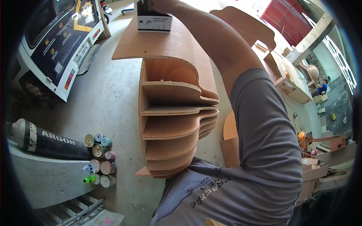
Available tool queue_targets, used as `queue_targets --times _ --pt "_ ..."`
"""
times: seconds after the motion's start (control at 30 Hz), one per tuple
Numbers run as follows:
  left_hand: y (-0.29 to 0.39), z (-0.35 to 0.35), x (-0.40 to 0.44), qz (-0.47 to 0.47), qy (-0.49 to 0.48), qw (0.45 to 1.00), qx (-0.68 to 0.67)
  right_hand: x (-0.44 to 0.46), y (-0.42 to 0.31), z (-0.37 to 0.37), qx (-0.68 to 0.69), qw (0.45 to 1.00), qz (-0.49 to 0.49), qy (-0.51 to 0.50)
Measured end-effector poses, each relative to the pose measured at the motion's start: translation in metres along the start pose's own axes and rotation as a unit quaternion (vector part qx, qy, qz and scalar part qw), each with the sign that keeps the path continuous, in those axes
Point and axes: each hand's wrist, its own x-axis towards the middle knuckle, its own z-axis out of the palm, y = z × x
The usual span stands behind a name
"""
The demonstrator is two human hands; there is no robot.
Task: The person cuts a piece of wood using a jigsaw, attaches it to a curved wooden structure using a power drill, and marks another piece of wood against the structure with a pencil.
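Observation:
My right hand (pixel 163 5) is at the top edge of the view, over a black-and-white drywall screw box (pixel 154 23). Its fingers are mostly hidden at the box's top, so their grip cannot be made out. The box stands on a curved plywood top panel (pixel 132 42). Below this panel, a wooden shelf unit (pixel 169 128) with several rounded shelves extends toward my body. Wood crumbs lie along the edge of its upper shelf. My left hand is out of view.
At left are a van (pixel 60 45), a black argon cylinder (pixel 56 141) and several cans (pixel 107 167) on the floor. A curved wood panel (pixel 245 26) rises behind my arm. Wooden cabinets (pixel 290 81) and a distant person in blue (pixel 322 88) are at right.

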Motion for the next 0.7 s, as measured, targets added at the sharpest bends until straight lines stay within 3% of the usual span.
queue_targets --times 0.07,0.17,0.3,0.37,0.43,0.47,0.5,0.57,0.63,0.67,0.7 --pt "0.005 -0.001 0.002 0.007 -0.009 1.0 0.004 -0.016 -0.007 -0.028 0.047 0.998 0.03 0.024" --pt "0.019 -0.005 0.008 0.026 -0.028 0.999 0.013 -0.042 -0.004 -0.056 0.148 0.972 0.0 0.184" --pt "0.071 -0.001 0.009 0.096 -0.068 0.993 0.013 -0.13 -0.051 -0.138 0.195 0.965 0.064 0.161" --pt "0.122 0.002 0.018 0.177 -0.084 0.98 0.031 -0.166 -0.062 -0.154 0.458 0.88 0.055 0.114" --pt "0.191 0.01 0.023 0.294 -0.115 0.948 0.041 -0.202 -0.081 -0.161 0.541 0.827 0.097 0.117" --pt "0.226 0.008 0.017 0.342 -0.138 0.929 0.037 -0.219 -0.09 -0.154 0.526 0.837 0.085 0.127" --pt "0.26 0.004 0.002 0.39 -0.167 0.905 0.035 -0.24 -0.108 -0.155 0.576 0.798 0.106 0.142" --pt "0.315 0.01 -0.081 0.42 -0.252 0.872 -0.012 -0.276 -0.146 -0.145 0.642 0.748 0.114 0.12" --pt "0.348 0.009 -0.126 0.492 -0.353 0.795 0.016 -0.311 -0.194 -0.132 0.805 0.578 0.127 0.051" --pt "0.354 0.008 -0.16 0.515 -0.391 0.762 0.032 -0.326 -0.215 -0.113 0.828 0.547 0.115 0.048" --pt "0.351 0.004 -0.157 0.522 -0.381 0.762 0.026 -0.342 -0.241 -0.113 0.848 0.507 0.156 0.015"
